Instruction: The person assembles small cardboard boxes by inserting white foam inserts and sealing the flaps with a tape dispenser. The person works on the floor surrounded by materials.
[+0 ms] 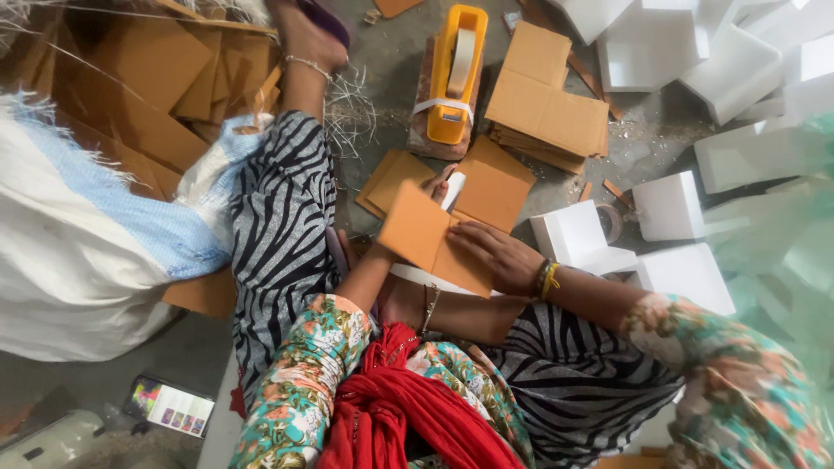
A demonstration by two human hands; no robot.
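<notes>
A brown cardboard sheet (421,233) is folded around a white foam block (453,189) over my lap. My left hand (439,181) is mostly hidden behind the sheet; only its fingertips show at the top edge, gripping it. My right hand (499,256) lies on the sheet's lower right part, fingers spread and pressing it against the block. More flat cardboard pieces (491,187) lie on the floor just beyond the hands.
A yellow tape dispenser (456,74) stands ahead, beside a stack of cardboard (543,95). White foam boxes (669,204) crowd the right side. At left is a white sack (78,260) holding cardboard. A phone (169,406) lies at lower left. My foot (304,35) rests ahead.
</notes>
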